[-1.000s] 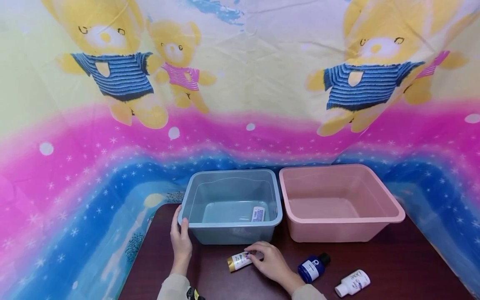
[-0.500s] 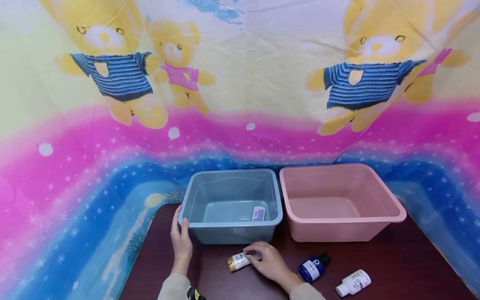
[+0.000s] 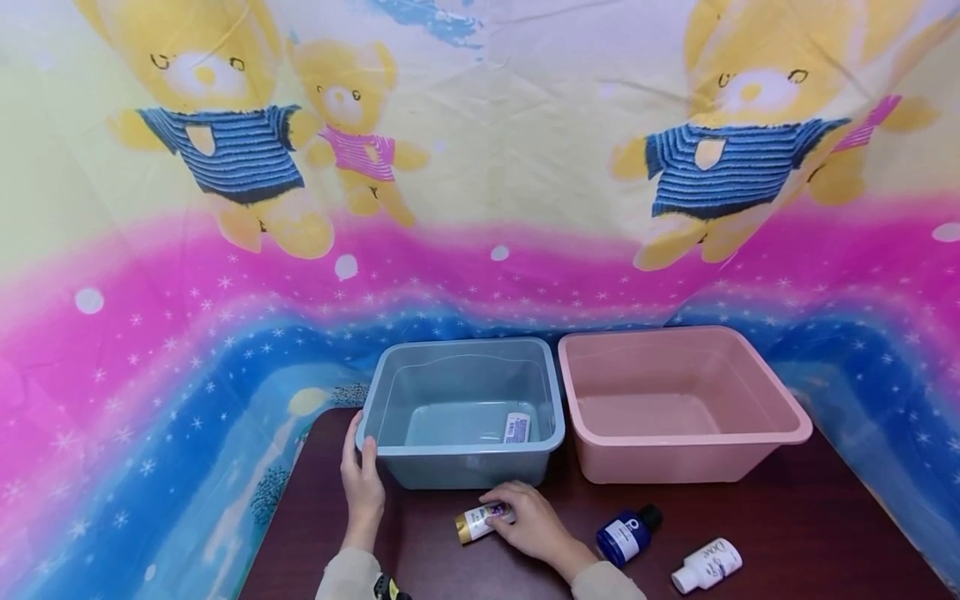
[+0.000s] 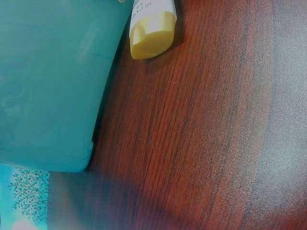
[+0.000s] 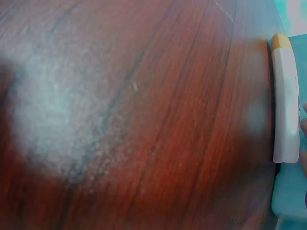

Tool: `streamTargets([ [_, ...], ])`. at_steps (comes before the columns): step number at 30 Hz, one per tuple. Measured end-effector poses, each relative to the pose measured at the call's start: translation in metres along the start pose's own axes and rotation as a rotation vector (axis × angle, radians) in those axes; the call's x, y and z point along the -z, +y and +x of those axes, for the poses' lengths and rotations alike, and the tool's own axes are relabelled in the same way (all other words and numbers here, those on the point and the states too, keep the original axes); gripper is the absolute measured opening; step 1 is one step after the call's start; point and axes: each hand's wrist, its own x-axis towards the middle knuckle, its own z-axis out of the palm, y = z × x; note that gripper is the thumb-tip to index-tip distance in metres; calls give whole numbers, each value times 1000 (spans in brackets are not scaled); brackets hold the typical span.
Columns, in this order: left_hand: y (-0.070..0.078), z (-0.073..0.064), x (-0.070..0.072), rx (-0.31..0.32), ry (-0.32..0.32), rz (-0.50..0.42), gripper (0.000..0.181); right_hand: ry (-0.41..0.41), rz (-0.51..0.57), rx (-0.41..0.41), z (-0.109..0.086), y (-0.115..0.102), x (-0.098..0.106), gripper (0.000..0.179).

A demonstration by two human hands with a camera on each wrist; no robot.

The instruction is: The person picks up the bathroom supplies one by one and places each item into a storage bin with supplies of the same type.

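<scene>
My left hand (image 3: 363, 492) rests at the near left corner of a grey-blue plastic basin (image 3: 465, 467). Its thumb lies at the front of the rim, its straight fingers along the outer left side. Just in front of that basin, a white tube with a gold cap (image 3: 474, 523) lies on the table. My right hand (image 3: 531, 521) pinches the tube's far end between thumb and curled forefinger. The gold cap (image 4: 153, 36) shows in the left wrist view. At the right wrist view's edge, the white tube (image 5: 286, 105) lies beside my fingertips.
A pink basin (image 3: 682, 462) stands right of the blue one. A small white item with a printed label (image 3: 517, 427) lies inside the blue basin. On the brown table (image 3: 427, 575), a dark blue bottle with a black cap (image 3: 624, 540) and a white Dove bottle (image 3: 708, 567) lie to the right.
My right hand has shifted slightly left along the tube, and its thumb and forefinger now sit further over it. The left hand and the basins stay put.
</scene>
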Motion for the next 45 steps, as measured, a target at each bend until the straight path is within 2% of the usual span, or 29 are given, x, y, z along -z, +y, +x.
streamTargets([
  [12,0,0,0,-6,4,-1,45,-5,-57,47,2,2,-9,34],
  [22,-1,0,0,8,11,7,45,-46,-144,31,2,-1,-14,38],
  [27,0,-1,1,8,9,1,45,-53,-151,8,2,-2,-14,40],
  [34,1,-1,1,18,15,3,45,-106,-123,-60,2,-2,-15,43],
  [45,0,0,0,19,-1,4,46,-138,-101,-96,2,0,-16,45],
])
